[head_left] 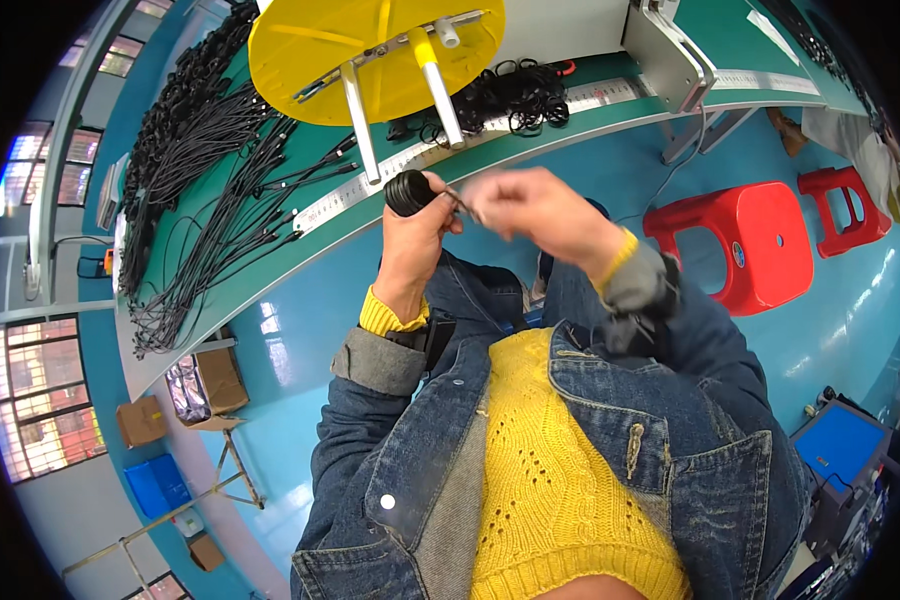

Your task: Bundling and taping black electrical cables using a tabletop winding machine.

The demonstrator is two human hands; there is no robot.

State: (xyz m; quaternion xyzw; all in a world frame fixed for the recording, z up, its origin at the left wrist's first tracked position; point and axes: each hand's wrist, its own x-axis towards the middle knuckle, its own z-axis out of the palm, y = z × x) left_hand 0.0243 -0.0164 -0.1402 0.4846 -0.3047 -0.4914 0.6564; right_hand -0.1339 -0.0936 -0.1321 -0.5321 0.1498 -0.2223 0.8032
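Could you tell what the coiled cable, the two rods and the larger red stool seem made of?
Coiled cable: plastic or rubber jacket, perhaps; satin black, smoothly bending loops.
Two rods: probably polished metal; silvery with bright highlights.
Larger red stool: likely moulded plastic, glossy; rounded edges.

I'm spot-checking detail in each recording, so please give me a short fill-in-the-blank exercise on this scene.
1. The coiled cable in the left hand is coloured ____.
2. The long metal rods on the yellow disc number ____.
3. The red stool is to the person's ____.
4. The jacket is made of blue ____.

Missing words: black; two; right; denim.
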